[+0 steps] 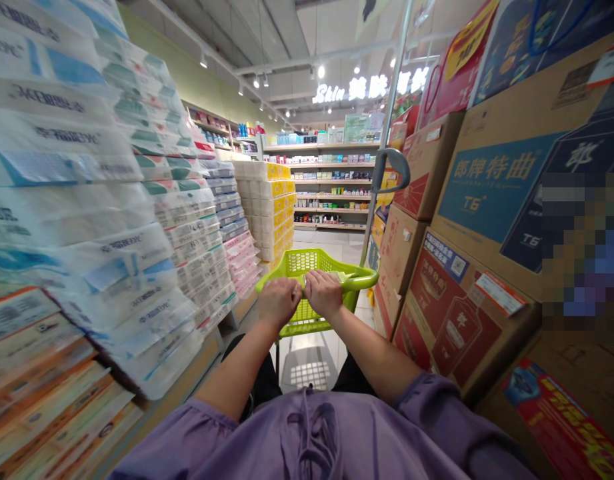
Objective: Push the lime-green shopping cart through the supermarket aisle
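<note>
A lime-green plastic shopping cart [307, 327] stands right in front of me, its basket walls full of small holes. My left hand [281, 300] is closed around the left part of its handle. Close beside it, my right hand [325, 292] also wraps the handle, near the middle. The handle's green right end [364, 277] curves out past my right hand. Both forearms reach forward from purple sleeves. What the basket holds, if anything, I cannot make out.
Stacked paper packs [101, 167] line the left side, with yellow-and-white packs [267, 207] farther along. Cardboard cartons [497, 187] rise close on the right, beside a metal pole [387, 120] with a grey hook. Shelves of small goods [331, 180] stand across the far end.
</note>
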`<act>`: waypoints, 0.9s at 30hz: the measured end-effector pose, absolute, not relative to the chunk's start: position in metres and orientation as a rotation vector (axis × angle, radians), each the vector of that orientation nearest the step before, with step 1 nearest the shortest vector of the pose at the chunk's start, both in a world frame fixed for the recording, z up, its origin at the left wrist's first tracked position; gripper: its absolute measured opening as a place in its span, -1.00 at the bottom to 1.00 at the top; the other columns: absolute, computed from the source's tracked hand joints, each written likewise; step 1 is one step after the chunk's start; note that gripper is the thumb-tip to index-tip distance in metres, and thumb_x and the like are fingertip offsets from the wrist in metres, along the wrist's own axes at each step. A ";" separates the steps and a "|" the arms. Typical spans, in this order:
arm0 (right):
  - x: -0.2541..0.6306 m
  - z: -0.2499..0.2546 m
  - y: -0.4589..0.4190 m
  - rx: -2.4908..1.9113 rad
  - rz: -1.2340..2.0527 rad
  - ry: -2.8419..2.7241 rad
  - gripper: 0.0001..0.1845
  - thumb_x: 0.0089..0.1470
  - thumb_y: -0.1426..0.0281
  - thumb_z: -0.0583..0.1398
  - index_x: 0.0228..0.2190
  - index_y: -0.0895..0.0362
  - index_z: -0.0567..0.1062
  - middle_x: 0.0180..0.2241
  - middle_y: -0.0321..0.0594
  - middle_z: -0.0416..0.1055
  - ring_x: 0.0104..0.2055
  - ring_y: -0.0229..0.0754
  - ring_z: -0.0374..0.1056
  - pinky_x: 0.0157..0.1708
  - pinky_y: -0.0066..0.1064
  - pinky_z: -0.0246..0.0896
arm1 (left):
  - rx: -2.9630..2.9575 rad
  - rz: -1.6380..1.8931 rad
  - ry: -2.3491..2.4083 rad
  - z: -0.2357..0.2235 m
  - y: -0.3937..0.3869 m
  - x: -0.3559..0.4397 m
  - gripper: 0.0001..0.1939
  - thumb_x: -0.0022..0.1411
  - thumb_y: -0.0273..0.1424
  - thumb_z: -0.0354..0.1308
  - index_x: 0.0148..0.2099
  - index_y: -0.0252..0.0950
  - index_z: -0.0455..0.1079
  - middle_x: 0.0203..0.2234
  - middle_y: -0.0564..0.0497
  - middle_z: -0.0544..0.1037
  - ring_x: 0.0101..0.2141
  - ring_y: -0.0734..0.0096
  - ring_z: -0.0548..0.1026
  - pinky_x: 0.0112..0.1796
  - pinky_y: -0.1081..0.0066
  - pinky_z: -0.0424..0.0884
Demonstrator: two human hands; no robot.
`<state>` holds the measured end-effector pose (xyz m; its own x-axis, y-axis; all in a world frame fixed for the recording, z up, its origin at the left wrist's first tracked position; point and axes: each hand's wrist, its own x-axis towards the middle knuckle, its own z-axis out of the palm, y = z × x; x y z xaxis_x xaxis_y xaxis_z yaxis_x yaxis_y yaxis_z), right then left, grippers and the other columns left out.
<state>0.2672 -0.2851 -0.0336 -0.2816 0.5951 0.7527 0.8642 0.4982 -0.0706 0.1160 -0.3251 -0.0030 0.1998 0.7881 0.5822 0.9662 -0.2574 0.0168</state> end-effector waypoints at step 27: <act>0.265 -0.037 -0.281 -1.071 -0.536 -1.910 -0.68 0.24 0.39 0.01 -0.15 0.15 0.54 -0.11 -0.14 0.54 -0.01 -0.13 0.39 -0.01 -0.32 0.10 | -2.076 -0.738 -1.523 -0.019 -0.334 0.108 -0.70 0.34 -0.27 -0.12 -0.15 -0.22 0.42 -0.23 -0.14 0.51 -0.11 0.14 0.41 -0.06 0.18 0.25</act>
<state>0.2651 -0.2810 -0.0366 -0.2634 0.4728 0.8409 0.8411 0.5395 -0.0398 0.1084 -0.3341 -0.0194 0.2437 0.7121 0.6584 0.9581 -0.2822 -0.0495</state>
